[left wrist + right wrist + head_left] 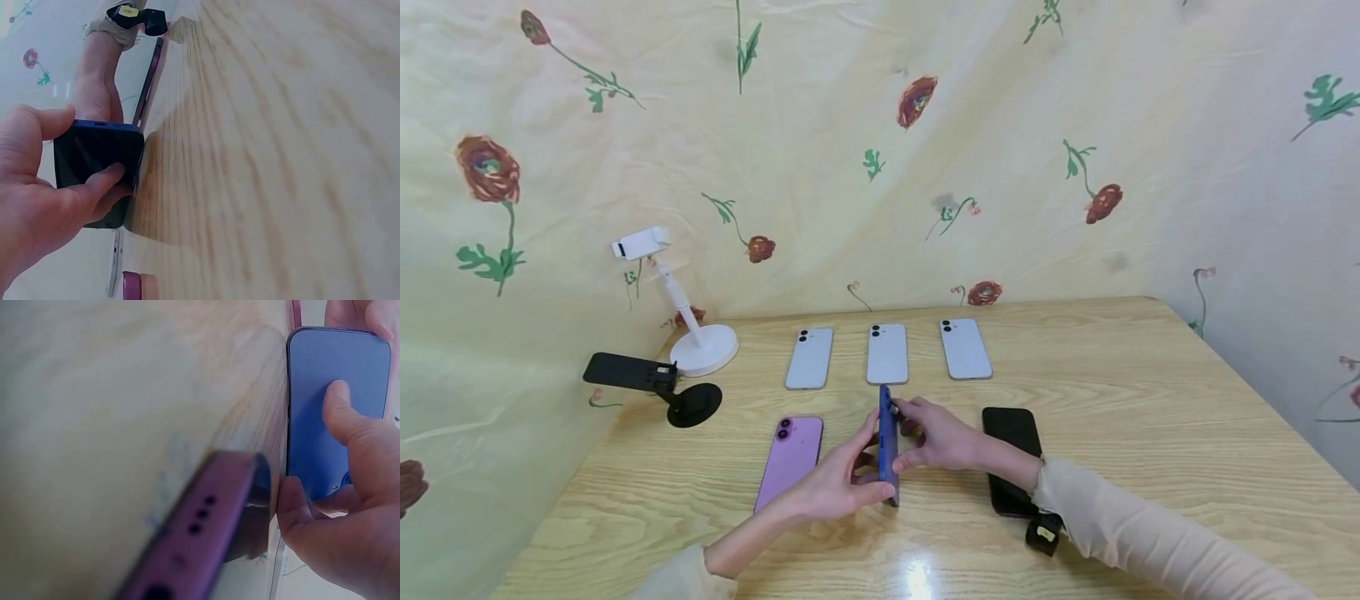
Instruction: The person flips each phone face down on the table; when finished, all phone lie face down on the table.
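Note:
Both hands hold a blue phone [887, 450] that stands on its long edge in the middle of the wooden table. My left hand [842, 479] grips it from the left, thumb at the near short end and fingers across the dark screen [94, 150]. From the right, my right hand [943, 437] holds it near the camera end. Its thumb lies on the blue back [312, 412], as the right wrist view shows. A purple phone [793, 458] lies back up beside the left hand. Under the right forearm is a black phone [1011, 433], screen up.
Three white phones lie in a row at the back: left [810, 358], middle [887, 354] and right [966, 348]. At the back left stand a white phone stand [703, 350] and a black one [695, 406]. A flowered cloth [820, 150] hangs behind the table.

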Tool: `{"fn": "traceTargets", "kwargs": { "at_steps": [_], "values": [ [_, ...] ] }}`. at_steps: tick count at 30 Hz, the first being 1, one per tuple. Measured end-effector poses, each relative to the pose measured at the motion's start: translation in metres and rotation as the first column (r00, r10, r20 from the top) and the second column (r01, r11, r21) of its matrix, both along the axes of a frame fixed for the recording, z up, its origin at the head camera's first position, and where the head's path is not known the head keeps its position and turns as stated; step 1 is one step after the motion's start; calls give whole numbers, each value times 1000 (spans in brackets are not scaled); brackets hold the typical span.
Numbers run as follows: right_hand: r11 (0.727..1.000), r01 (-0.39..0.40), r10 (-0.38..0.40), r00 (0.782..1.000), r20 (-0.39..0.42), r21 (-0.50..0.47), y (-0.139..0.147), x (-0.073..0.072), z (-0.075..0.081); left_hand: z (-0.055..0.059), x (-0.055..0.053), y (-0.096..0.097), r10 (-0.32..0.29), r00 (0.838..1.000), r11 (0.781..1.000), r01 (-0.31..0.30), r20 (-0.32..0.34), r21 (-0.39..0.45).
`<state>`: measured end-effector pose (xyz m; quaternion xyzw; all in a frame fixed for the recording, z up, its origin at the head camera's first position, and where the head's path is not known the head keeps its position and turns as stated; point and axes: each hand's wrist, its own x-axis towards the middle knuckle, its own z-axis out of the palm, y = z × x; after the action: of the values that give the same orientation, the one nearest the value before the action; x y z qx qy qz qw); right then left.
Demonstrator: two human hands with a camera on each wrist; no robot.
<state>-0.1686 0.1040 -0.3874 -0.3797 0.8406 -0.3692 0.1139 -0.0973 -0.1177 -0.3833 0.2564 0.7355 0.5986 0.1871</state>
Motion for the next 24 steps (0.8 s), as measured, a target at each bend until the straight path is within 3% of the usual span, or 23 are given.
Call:
{"fn": "traceTargets", "kwargs": {
  "at_steps": [16, 24],
  "values": [
    [997, 4, -3, 1000, -14, 71, -1, 0, -1, -2, 2, -5, -25, 998, 1000, 24, 63, 8],
    [996, -31, 34, 999, -35, 83, 2, -2, 2, -2, 0, -6, -51, 996, 998, 49, 71, 30]
  ]
}}
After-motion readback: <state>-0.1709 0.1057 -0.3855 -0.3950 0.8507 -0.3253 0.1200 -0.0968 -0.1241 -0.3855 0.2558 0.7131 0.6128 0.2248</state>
